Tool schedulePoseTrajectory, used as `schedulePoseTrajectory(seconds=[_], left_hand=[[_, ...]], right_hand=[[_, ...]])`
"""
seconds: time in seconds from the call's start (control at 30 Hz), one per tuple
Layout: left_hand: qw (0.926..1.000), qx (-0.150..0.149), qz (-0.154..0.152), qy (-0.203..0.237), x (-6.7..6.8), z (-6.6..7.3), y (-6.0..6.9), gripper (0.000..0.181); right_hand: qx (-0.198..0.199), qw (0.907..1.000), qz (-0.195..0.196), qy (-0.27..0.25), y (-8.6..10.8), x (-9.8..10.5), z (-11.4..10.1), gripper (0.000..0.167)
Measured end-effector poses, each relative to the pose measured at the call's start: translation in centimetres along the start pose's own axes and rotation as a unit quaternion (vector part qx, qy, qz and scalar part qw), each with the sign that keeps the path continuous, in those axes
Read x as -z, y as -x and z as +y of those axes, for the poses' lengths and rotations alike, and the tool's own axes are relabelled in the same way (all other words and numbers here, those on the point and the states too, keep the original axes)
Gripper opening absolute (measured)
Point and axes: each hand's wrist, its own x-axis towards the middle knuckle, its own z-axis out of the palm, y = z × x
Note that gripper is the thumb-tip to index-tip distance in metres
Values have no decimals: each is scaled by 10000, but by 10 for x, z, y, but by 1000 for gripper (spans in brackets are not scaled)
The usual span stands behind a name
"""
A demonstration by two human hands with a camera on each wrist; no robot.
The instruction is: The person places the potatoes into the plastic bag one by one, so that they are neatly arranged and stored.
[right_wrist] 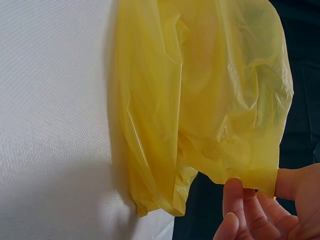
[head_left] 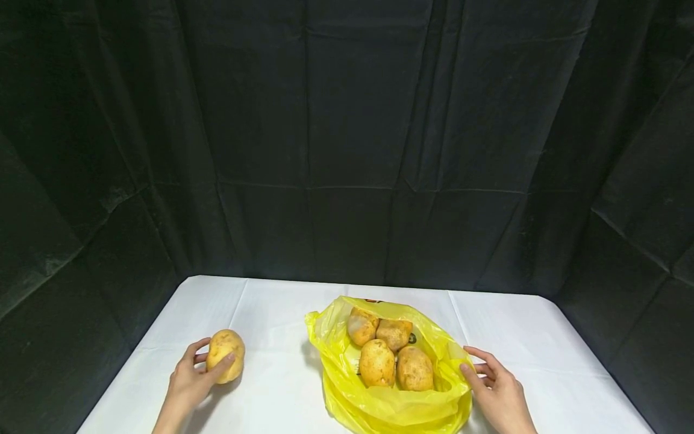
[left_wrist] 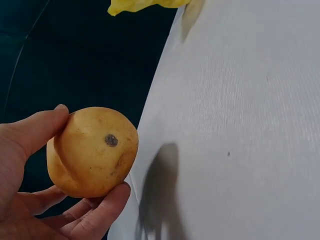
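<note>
On the left of the head view, my left hand (head_left: 190, 380) grips a potato (head_left: 225, 355) between thumb and fingers. The left wrist view shows that potato (left_wrist: 95, 152) lifted off the table, a dark spot on its skin and its shadow below. A yellow plastic bag (head_left: 398, 413) sits right of centre with its mouth wide. Several potatoes (head_left: 377, 363) lie inside it. My right hand (head_left: 499, 392) pinches the bag's right rim. In the right wrist view, thumb and fingers (right_wrist: 255, 212) hold the edge of the thin yellow plastic (right_wrist: 200, 100).
A white cloth (head_left: 276, 337) covers the table, with fold creases running across it. Black curtains (head_left: 347, 144) hang behind the table and along both sides. The bag stands between the two hands, its left rim flaring outward.
</note>
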Motion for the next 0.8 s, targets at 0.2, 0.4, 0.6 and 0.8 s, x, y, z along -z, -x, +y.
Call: schedulePoseTrajectory(seconds=[0.2, 0.4, 0.6, 0.8], left_hand=[[9999, -41, -56, 85, -4, 8, 3, 84], [9995, -99, -210, 232, -11, 16, 6, 84], [9989, -187, -286, 307, -18, 20, 8, 83], [9973, -346, -382, 524, -26, 24, 11, 79]], right_hand=[[31, 10000, -8, 14, 0, 0, 0, 43], [32, 10000, -5, -7, 0, -1, 1, 43], [25, 10000, -9, -24, 1, -1, 1, 43], [-11, 10000, -7, -6, 0, -1, 1, 42]])
